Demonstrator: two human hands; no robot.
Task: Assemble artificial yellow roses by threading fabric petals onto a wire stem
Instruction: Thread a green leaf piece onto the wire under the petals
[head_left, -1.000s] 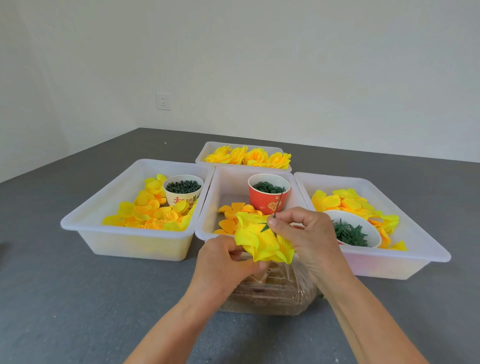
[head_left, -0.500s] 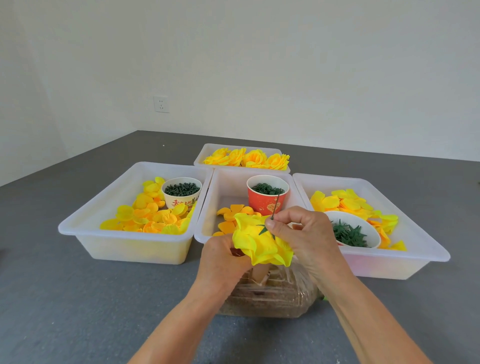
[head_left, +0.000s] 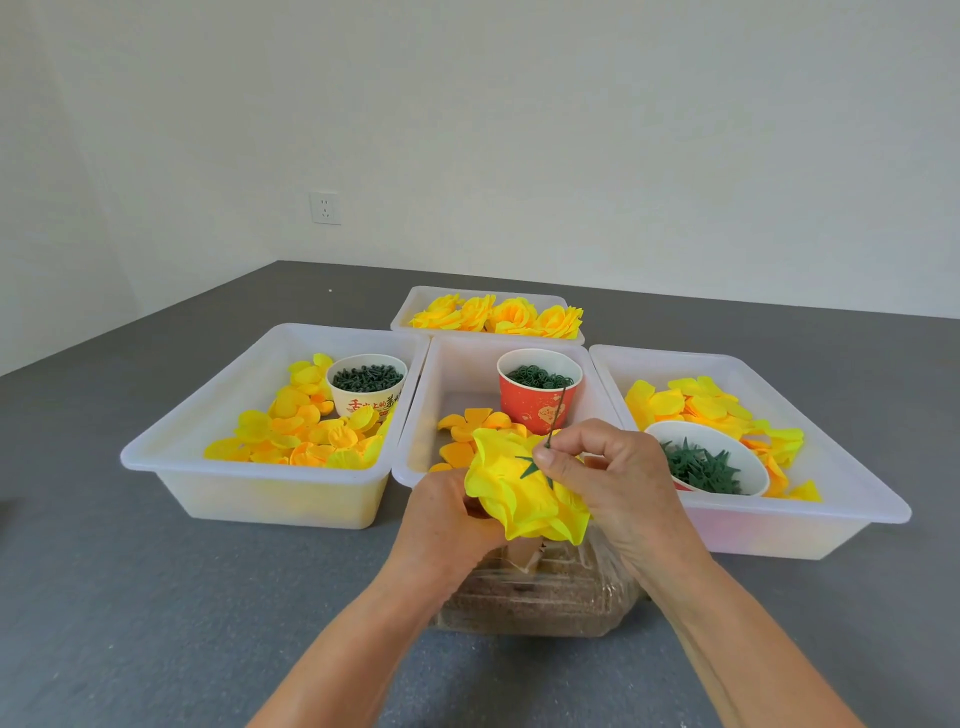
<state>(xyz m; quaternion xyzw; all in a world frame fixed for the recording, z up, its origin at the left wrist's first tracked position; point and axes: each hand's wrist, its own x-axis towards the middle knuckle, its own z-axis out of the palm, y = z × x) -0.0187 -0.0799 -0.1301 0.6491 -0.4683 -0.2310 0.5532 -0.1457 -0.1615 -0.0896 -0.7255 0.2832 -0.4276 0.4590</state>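
**Yellow rose held in both hands over the middle bin**

A half-built yellow rose (head_left: 522, 491) is held between the two hands, just above a clear bag of brown granules (head_left: 535, 592) that lies beneath them on the grey floor (head_left: 156, 597). The bloom is cupped from below and behind by the left hand (head_left: 447, 525), whose fingers are curled round the petals. The thin wire stem (head_left: 557, 415) is pinched between thumb and forefinger of the right hand (head_left: 618, 488); it rises from that pinch, tilted slightly right, in front of the red paper cup (head_left: 537, 395). A green star-shaped calyx (head_left: 532, 465) is seen against the petals, just left of the right thumb.

Directly beyond the hands a middle white plastic bin (head_left: 415, 415) is set, in which the red cup, filled with dark green rings, and a few orange-yellow petal pieces (head_left: 467, 428) are held. To the left of the left hand, a second bin (head_left: 234, 415) is found with loose yellow petals (head_left: 306, 431) and a cream paper cup (head_left: 366, 384) of dark green parts. To the right of the right hand, a third bin (head_left: 831, 467) holds more yellow petals (head_left: 696, 402) and a white bowl (head_left: 753, 457) of green calyx pieces. Farther off, behind the middle bin, finished yellow roses (head_left: 498, 314) are lined in a small tray (head_left: 410, 306). A wall socket (head_left: 325, 208) is seen on the white wall well beyond the left hand.
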